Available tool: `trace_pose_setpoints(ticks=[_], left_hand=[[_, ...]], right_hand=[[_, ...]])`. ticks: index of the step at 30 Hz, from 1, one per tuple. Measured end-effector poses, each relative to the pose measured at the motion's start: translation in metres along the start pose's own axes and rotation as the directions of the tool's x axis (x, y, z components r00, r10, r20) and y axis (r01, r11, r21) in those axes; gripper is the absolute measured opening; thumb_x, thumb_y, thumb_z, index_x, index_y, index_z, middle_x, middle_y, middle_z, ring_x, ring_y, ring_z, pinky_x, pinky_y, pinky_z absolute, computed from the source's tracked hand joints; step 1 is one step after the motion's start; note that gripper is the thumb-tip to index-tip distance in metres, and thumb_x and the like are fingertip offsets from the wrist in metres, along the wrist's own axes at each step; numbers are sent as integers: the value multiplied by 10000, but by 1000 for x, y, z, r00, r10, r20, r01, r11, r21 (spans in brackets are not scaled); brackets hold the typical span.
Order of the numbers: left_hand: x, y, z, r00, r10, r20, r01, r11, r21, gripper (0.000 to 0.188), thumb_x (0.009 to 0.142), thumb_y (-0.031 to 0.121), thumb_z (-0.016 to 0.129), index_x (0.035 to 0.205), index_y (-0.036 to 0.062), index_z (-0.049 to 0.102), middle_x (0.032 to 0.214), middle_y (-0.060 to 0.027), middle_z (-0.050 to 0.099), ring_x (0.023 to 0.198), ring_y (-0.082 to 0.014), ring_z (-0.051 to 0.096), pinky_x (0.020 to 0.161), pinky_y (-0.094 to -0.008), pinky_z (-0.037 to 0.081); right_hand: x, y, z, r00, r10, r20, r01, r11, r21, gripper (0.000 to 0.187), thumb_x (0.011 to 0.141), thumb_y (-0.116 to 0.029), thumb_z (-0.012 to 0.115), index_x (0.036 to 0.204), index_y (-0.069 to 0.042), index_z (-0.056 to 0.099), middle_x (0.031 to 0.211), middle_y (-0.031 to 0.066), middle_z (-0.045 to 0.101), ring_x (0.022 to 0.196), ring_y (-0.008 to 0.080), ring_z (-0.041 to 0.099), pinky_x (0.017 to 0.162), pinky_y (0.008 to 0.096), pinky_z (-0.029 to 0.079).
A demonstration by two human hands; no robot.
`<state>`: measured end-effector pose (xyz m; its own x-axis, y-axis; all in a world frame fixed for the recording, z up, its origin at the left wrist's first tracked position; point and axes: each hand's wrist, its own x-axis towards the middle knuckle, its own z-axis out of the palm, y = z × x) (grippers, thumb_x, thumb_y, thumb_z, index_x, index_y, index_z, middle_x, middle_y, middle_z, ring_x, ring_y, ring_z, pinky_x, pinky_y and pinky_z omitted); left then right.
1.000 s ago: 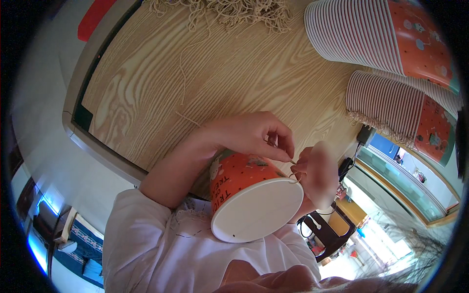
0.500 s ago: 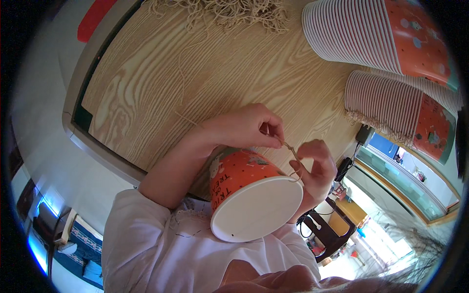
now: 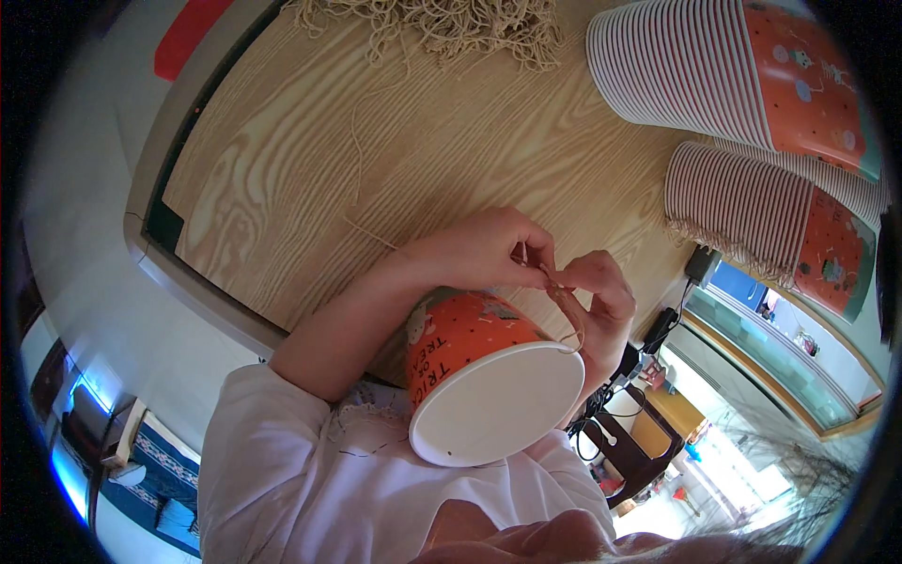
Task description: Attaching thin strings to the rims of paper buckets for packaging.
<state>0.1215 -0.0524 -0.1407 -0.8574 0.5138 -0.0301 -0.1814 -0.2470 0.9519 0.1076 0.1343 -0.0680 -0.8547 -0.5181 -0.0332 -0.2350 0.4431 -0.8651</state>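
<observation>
An orange paper bucket (image 3: 465, 331) with dark print lies tilted against my chest, its white mouth turned toward me. A small dark hole shows near the lower left of the mouth. At the right of the rim, a thin beige string (image 3: 575, 340) passes by the edge and runs up to my fingers. My left hand (image 3: 493, 246), closed, pinches the string above the bucket. My right hand (image 3: 601, 310) is closed on the string too, its fingertips meeting the left ones beside the rim. The exact crossing of the string is hidden between the fingers.
A tangled heap of beige strings (image 3: 451, 28) lies at the far side of the wooden table (image 3: 282, 160). One loose strand (image 3: 357, 141) trails toward my left forearm. Stacked orange buckets (image 3: 676, 70) lie at the far right, with another stack (image 3: 742, 202) nearer, strings along it.
My right fingers have come up to my left fingertips, closing the short stretch of string between them. The bucket stays almost where it was.
</observation>
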Motion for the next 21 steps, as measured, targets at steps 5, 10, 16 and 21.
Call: trace_pose_setpoints(ticks=[5, 10, 16, 21], left_hand=[[1, 2, 0, 1000, -9, 2, 9, 1000, -8, 151, 762, 159, 692, 862, 48, 677, 699, -21, 624, 652, -79, 542, 601, -247, 448], [0, -1, 2, 999, -16, -40, 15, 1000, -21, 142, 756, 144, 685, 822, 21, 662, 704, -53, 635, 650, -110, 567, 613, -271, 465], [0, -2, 2, 994, -46, -96, 49, 998, 27, 125, 745, 118, 670, 779, 2, 643, 705, -92, 645, 656, -155, 600, 629, -301, 480], [3, -13, 5, 986, -38, -164, 61, 989, 134, 102, 756, 141, 682, 779, 50, 643, 681, -30, 612, 632, -103, 545, 589, -270, 448]], right_hand=[[-5, 5, -8, 999, -14, 45, 17, 999, -52, 257, 580, 78, 731, 806, -36, 692, 772, 76, 568, 716, 182, 577, 596, 267, 454], [-5, -6, -18, 976, -69, 207, 67, 998, 14, 216, 611, 26, 728, 814, -41, 698, 775, 76, 559, 712, 197, 576, 594, 280, 446], [-10, -14, -22, 953, -123, 278, 97, 990, 104, 194, 639, 2, 714, 826, -42, 696, 782, 72, 549, 722, 215, 575, 597, 295, 438], [-9, -13, -20, 965, -150, 217, 132, 987, 93, 207, 636, 18, 708, 839, -15, 680, 777, 87, 570, 724, 221, 579, 598, 299, 438]])
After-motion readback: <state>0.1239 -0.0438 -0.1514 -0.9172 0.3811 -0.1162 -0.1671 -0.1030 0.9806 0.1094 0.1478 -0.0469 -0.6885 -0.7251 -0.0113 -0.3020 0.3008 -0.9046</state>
